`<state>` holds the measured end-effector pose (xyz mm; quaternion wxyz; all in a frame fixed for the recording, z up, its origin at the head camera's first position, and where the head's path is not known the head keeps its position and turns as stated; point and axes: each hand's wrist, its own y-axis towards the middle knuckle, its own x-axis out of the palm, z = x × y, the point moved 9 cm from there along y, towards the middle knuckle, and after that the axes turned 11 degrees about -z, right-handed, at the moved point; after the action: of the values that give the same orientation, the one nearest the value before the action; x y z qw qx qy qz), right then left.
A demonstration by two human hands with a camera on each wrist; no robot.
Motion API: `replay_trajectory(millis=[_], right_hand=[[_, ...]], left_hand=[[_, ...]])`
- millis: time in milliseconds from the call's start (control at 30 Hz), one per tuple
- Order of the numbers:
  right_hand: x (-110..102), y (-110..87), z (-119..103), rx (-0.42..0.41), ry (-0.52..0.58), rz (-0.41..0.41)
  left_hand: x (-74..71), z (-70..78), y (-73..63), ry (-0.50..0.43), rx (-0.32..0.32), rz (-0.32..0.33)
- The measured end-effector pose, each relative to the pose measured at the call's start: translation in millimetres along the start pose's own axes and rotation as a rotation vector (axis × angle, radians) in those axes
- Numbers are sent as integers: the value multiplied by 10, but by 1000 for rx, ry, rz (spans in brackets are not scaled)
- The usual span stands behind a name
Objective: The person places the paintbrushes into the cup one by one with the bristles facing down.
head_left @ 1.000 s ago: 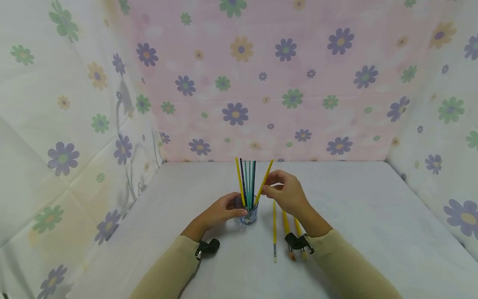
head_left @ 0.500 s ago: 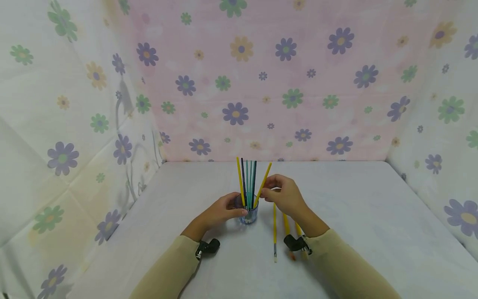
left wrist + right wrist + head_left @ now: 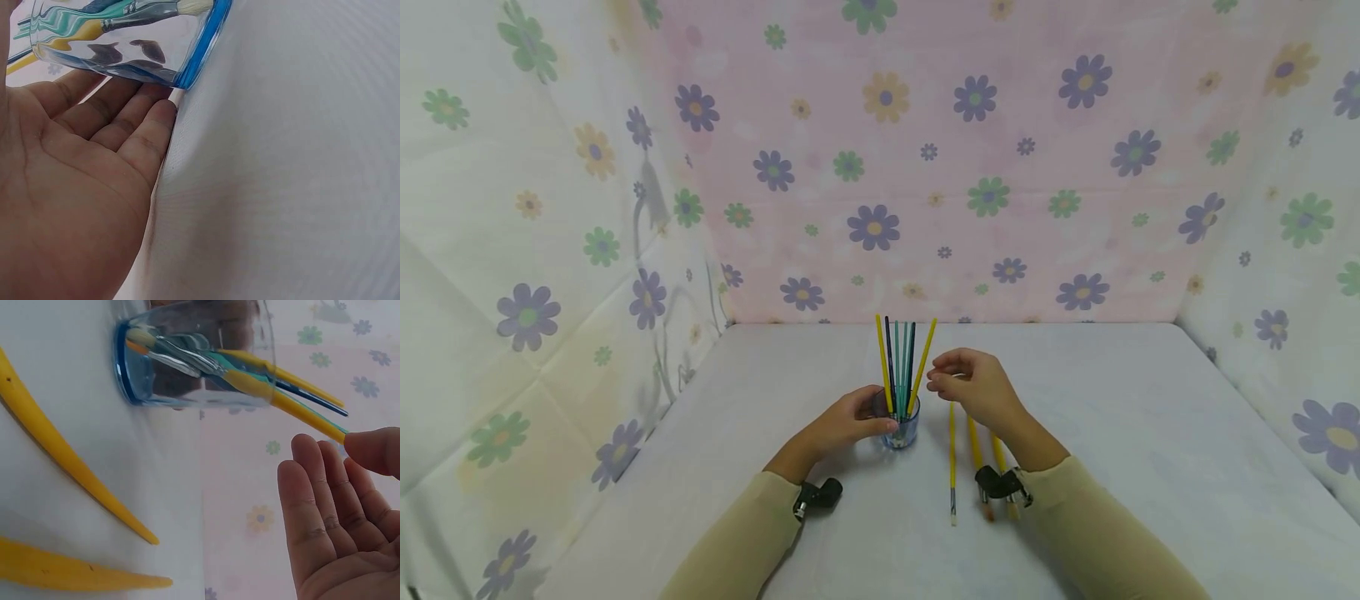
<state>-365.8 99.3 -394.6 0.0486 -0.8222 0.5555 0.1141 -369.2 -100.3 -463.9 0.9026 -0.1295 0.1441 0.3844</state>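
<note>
My left hand curls round a clear drinking glass with a blue base, thumb in front and fingers behind. Several paintbrushes stand in it bristles down, their yellow, dark blue and teal handles fanning above the rim. A yellow paintbrush leans to the right inside the glass. Just right of that handle, my right hand hovers with loosely bent fingers and holds nothing. In the right wrist view, the thumb overlaps the tip of a yellow handle. Bristles near the blue base show through the glass in the left wrist view.
Three yellow paintbrushes lie on the white table below my right hand: a thin one, a thicker one and another partly under the wrist. Flowered cloth encloses the back and sides.
My right hand has let go of the yellow paintbrush and drawn slightly right. The handle has tipped left towards the others in the glass. My left hand has stayed on the glass.
</note>
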Motion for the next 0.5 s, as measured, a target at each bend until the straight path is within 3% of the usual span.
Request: replay_trajectory(millis=[500], right_hand=[[-412,-74,-27,24,-4,42]], left_hand=[[11,26,-30,14,-12,1]])
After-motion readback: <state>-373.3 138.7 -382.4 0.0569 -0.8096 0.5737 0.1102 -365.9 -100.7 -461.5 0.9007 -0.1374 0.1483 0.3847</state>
